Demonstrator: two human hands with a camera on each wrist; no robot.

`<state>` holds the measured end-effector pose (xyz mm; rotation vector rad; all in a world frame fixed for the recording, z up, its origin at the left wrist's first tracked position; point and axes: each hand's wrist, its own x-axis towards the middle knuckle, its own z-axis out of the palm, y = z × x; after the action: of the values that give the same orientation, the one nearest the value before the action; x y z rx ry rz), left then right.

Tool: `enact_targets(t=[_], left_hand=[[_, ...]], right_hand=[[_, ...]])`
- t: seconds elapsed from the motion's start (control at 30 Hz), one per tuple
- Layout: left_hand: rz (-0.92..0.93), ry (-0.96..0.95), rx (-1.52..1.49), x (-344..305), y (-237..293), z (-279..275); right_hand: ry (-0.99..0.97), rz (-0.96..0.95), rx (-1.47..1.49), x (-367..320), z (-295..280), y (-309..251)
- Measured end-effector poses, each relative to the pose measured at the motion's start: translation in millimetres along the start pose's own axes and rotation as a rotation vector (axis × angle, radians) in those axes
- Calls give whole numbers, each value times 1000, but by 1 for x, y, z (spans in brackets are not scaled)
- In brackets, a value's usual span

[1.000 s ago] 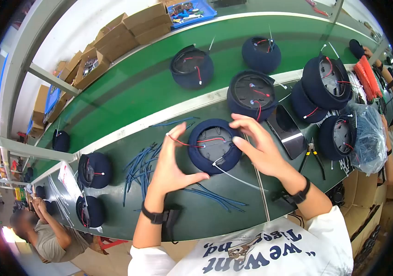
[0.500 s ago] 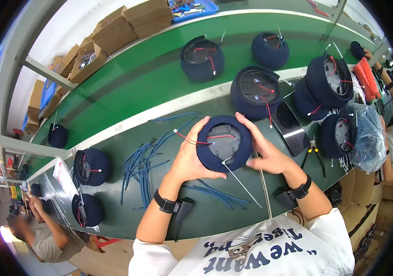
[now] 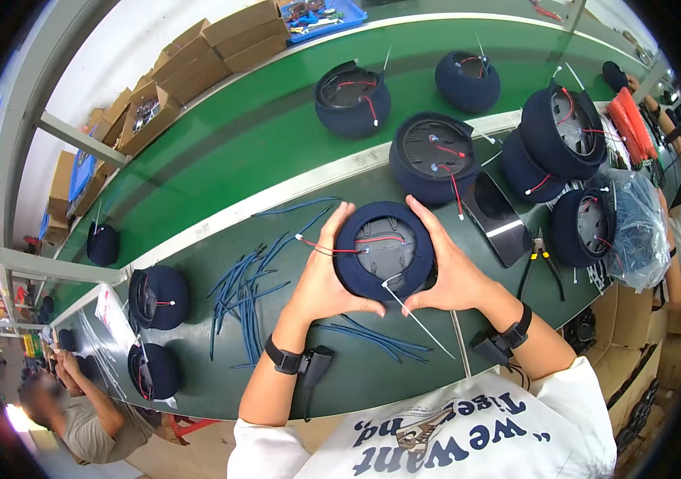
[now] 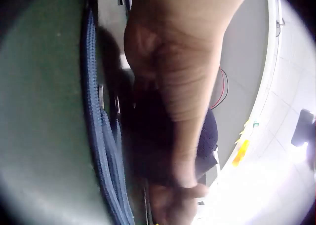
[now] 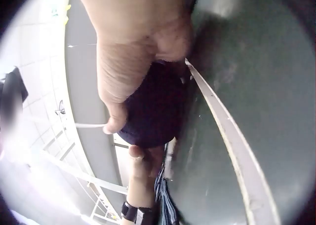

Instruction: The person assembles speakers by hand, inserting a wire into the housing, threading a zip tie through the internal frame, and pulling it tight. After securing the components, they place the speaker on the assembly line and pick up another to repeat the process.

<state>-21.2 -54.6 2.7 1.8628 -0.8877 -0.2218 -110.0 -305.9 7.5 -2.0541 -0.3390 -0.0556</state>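
Observation:
A round navy fabric-covered piece [image 3: 348, 271] with a dark plastic inside, red wires and a white cable tie is gripped between both hands. My left hand [image 3: 326, 279] curves round its left side, thumb along the near edge. On the opposite side my right hand [image 3: 456, 275] holds it, thumb near the tie's base. In the left wrist view the left hand [image 4: 173, 77] lies against the navy fabric [image 4: 148, 146]. The right wrist view has the right hand [image 5: 133, 52] over the dark fabric [image 5: 155, 109]; the piece's underside is hidden.
Blue cords [image 3: 240, 299] lie left of the hands. Right of them are a phone [image 3: 498, 219], pliers [image 3: 540, 259] and a plastic bag [image 3: 638, 231]. More navy pieces [image 3: 434, 191] stand around, some on the green strip [image 3: 260, 128]. Another person [image 3: 97, 419] sits at far left.
Both hands have closed in from beside the piece and now hold it. Since half a second ago, the right thumb has come down to its near edge.

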Motion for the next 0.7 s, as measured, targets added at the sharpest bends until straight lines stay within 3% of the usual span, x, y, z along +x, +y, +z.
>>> enact_targets(t=[0.27, 0.4, 0.47, 0.5, 0.53, 0.57, 0.63, 0.7], left_hand=[[87, 37, -77, 0, -22, 13], [52, 38, 69, -2, -9, 4], [5, 65, 144, -9, 2, -10], [89, 209, 264, -11, 15, -22], [69, 271, 329, -21, 20, -36], [47, 330, 395, -33, 25, -45], [315, 359, 538, -44, 40, -46], [496, 204, 520, -30, 60, -24]], right_hand=[[0, -65, -42, 1, 5, 14], [9, -19, -82, -4, 3, 6], [30, -33, 87, -6, -4, 10], [37, -35, 176, -8, -6, 12], [137, -120, 181, -9, -13, -3], [116, -133, 101, -13, -20, -10], [73, -158, -60, -26, -30, -21], [40, -140, -172, -26, -20, -49]])
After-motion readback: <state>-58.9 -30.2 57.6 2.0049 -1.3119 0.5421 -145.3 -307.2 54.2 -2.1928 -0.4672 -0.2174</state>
